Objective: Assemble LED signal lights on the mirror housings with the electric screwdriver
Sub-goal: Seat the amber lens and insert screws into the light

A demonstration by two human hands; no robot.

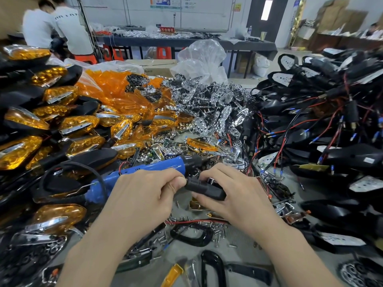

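My right hand (232, 195) grips a small black mirror housing (205, 188) at the centre of the bench, thumb underneath and fingers over the top. My left hand (145, 193) pinches something tiny at the housing's left end; what it pinches is hidden by my fingertips. The blue electric screwdriver (149, 168) lies on the bench just behind my left hand, its black nose pointing right and its cable looping left. Neither hand touches it.
Finished amber-lens lights (68, 125) pile up on the left, loose orange lenses (116, 88) and chrome reflectors (209, 104) behind, wired black housings (323, 125) on the right. Screws (217, 230) and black rings (192, 235) litter the near bench. Two people stand at the far left.
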